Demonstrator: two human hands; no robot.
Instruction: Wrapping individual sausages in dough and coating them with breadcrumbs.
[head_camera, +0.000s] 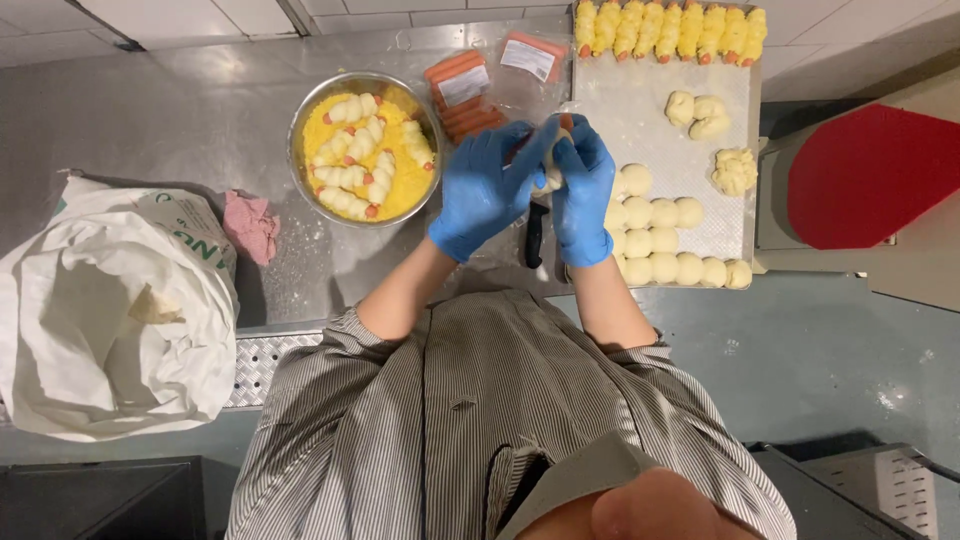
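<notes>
Both gloved hands meet above the bench's middle. The left hand (487, 190) and right hand (583, 195) are curled shut around one dough piece (551, 177), fingers overlapping it. A red sausage tip (565, 121) pokes out toward the far edge, so its long axis seems to run far-to-near; most is hidden by gloves. A black handle (535, 235) lies beneath. Bowl (366, 147) sits left, dough balls (665, 240) on the tray (640, 100) right

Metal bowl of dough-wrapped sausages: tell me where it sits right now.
In the head view, the metal bowl sits on the steel counter, just beyond the left hand, between the pink cloth and the packaged sausages.
</notes>
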